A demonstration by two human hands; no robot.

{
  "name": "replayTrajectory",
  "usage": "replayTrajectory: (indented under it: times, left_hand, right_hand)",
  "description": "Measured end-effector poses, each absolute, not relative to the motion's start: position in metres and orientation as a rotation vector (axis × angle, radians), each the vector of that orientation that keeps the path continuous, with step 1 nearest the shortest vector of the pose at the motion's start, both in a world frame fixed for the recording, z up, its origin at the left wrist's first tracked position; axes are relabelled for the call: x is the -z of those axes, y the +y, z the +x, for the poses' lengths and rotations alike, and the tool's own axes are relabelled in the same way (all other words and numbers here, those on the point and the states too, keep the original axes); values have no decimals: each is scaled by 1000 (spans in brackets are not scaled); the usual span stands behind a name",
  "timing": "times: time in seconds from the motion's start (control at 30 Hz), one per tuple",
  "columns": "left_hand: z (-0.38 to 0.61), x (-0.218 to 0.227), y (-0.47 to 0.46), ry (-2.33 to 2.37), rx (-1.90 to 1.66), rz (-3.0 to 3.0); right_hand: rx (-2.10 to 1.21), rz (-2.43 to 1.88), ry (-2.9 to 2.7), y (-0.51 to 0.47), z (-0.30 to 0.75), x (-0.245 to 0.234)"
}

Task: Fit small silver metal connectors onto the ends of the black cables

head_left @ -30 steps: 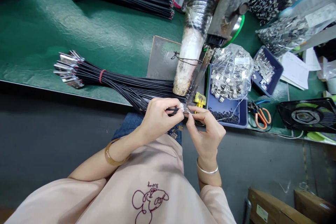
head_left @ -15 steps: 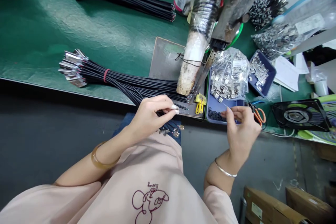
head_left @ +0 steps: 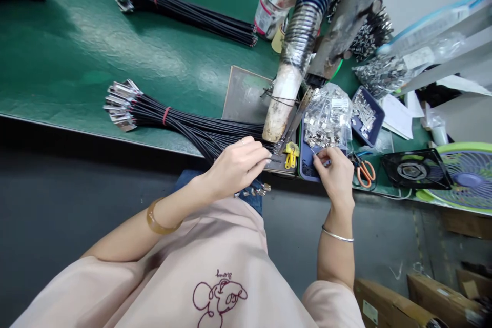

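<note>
My left hand (head_left: 237, 164) is closed in a pinch on the end of a black cable from the bundle of black cables (head_left: 184, 125) that lies across the green bench edge. Several finished cable ends with metal shells (head_left: 257, 191) hang in my lap below it. My right hand (head_left: 335, 171) is over the near blue tray (head_left: 307, 164), fingers pinched on a thin wire or small part that I cannot make out. A clear bag of metal shells (head_left: 327, 118) sits in that tray. A foil-wrapped hose nozzle (head_left: 286, 92) hangs just above the work spot.
A second cable bundle (head_left: 184, 7) lies farther back on the green mat (head_left: 77, 51). A grey plate (head_left: 244, 95), yellow clip (head_left: 291, 154), orange scissors (head_left: 363, 171), a second blue tray (head_left: 367, 115), a small fan (head_left: 415, 169), a jar (head_left: 271, 7) and cardboard boxes (head_left: 388, 302) surround the spot.
My hands were together at the cable end a second ago. The right hand swung out to the right, then came back over the blue tray. The left hand kept its grip on the cable.
</note>
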State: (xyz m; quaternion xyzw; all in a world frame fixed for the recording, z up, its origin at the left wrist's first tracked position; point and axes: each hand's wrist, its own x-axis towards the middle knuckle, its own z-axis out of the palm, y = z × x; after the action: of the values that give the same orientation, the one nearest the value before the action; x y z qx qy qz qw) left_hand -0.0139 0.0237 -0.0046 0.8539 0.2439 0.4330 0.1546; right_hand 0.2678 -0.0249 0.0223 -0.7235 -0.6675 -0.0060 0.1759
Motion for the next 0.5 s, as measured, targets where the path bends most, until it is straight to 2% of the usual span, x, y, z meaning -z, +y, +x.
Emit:
replayTrajectory:
  times: [0.13, 0.2, 0.27, 0.43, 0.5]
  left_hand:
    - [-14, 3, 17, 542, -1232, 2296]
    - [-12, 3, 15, 558, -1172, 2187]
    - [-10, 2, 14, 630, -1086, 2048]
    - [-9, -2, 15, 738, -871, 1789]
    - [-8, -3, 16, 752, -835, 1722]
  right_hand:
    - [-270, -1853, -1511, -42, 240, -32]
    - [-516, -1724, -1372, -53, 219, -36]
    - [-624, -1601, -1347, -63, 197, -36]
    - [-276, -1455, -1417, -66, 163, -18]
    - [-257, -1405, -1451, -63, 159, -10]
